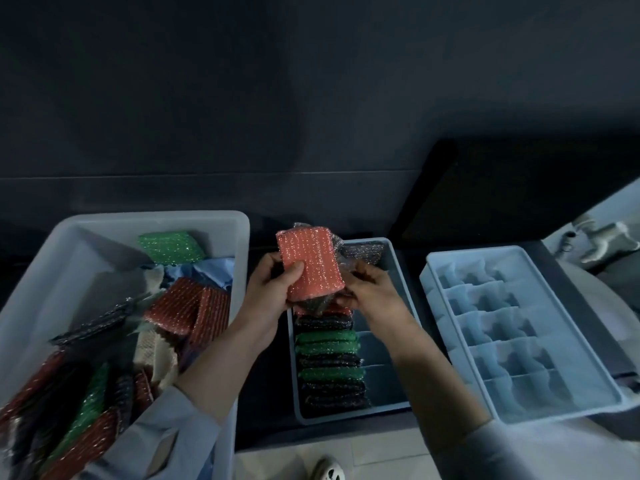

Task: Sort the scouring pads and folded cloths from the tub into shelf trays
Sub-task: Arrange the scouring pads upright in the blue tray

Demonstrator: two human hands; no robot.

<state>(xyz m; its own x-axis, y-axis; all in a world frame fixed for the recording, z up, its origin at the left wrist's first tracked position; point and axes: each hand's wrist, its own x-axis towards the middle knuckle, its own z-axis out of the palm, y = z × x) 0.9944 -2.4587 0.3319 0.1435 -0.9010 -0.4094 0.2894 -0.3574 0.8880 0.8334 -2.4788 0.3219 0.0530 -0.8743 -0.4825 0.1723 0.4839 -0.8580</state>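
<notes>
At the near edge a pale tiled floor strip (pixel 346 457) shows, with the toe of a light shoe (pixel 327 469) on it. Above it runs a dark shelf surface (pixel 266 434) carrying three pale blue containers. The tub (pixel 69 237) sits at its left end, holding red, green and dark scouring pads with beige and blue folded cloths (pixel 204 268) toward its far right corner. The middle tray (pixel 398 271) holds a row of green and dark pads (pixel 329 362) standing on edge along its left side. The divided tray (pixel 519 341) at the right end holds blue folded cloths in its compartments.

Over the middle tray's far end, the left hand (pixel 268 289) grips an orange-red scouring pad (pixel 310 265), thumb on its face. The right hand (pixel 369 289) curls round the dark glittery pads (pixel 343 251) behind it. Beyond stands a dark wall (pixel 311 98), dim throughout.
</notes>
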